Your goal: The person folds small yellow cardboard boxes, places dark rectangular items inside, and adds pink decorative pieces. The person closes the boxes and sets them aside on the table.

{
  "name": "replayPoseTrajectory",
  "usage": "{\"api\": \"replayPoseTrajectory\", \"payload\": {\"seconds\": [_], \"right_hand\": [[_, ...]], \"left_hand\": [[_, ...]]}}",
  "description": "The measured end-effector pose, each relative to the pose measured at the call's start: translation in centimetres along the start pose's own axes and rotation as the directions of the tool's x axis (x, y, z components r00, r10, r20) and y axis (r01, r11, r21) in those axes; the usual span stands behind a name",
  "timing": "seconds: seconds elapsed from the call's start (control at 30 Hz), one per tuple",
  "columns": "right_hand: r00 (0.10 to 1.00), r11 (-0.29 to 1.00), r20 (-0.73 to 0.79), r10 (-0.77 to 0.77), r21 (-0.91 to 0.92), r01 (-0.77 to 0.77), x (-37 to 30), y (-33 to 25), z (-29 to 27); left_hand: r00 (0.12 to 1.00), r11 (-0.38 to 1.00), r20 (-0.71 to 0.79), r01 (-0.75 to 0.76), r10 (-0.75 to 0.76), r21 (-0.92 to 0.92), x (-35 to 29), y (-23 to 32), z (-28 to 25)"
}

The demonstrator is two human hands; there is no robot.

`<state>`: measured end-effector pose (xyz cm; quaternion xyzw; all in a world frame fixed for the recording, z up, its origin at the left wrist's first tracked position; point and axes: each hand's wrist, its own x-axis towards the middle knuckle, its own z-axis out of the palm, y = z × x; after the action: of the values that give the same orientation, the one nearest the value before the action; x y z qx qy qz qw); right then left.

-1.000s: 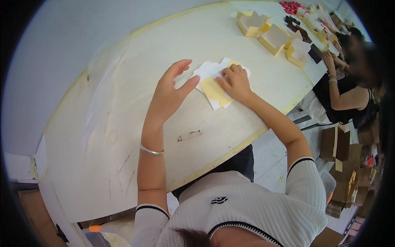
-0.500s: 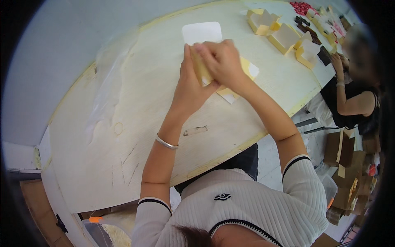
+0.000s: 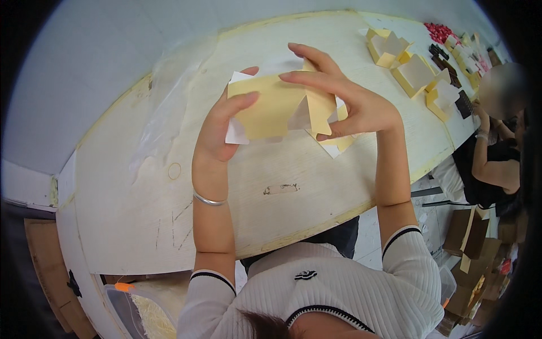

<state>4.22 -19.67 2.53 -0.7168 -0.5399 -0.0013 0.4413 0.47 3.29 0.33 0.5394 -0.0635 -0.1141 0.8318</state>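
Observation:
Above the table I hold a pale yellow folding carton with white inner flaps, partly folded into shape. My left hand grips its left end, thumb across the yellow face and fingers behind. At the right end, my right hand has its fingers spread around a side panel, with a fingertip on the top edge and the thumb at the lower corner. Under the right hand, another yellow and white flat carton piece lies on the table, mostly covered.
Several opened yellow cartons stand at the far right, near dark trays and a red pile. A co-worker sits at the right edge. Clear plastic film lies on the left of the white table.
The carton has come up nearer and turned so its broad yellow face shows. My right hand has moved right from its top to its right end, fingers spreading.

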Motion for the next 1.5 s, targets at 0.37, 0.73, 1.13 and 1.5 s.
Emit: {"api": "replayPoseTrajectory", "payload": {"seconds": [0.37,0.73,1.13,1.5], "right_hand": [[0.768,0.751,-0.457,0.449,0.659,-0.046,1.0,0.6,1.2],[0.854,0.828,-0.292,0.432,0.503,-0.247,1.1,-1.1,2.9],[0.893,0.860,-0.394,0.219,0.509,0.014,0.9,-0.3,1.4],[0.862,0.950,-0.442,0.249,0.283,-0.130,1.1,-0.2,3.4]], "left_hand": [[0.865,0.744,0.249,-0.501,0.435,0.442,1.1,-1.8,1.1],[0.707,0.608,0.176,-0.687,0.685,0.398,0.8,-2.1,2.1],[0.605,0.495,0.159,-0.753,0.780,0.434,-0.3,-1.6,3.8],[0.773,0.663,-0.030,-0.522,0.633,0.536,-0.6,-1.6,4.0]]}}
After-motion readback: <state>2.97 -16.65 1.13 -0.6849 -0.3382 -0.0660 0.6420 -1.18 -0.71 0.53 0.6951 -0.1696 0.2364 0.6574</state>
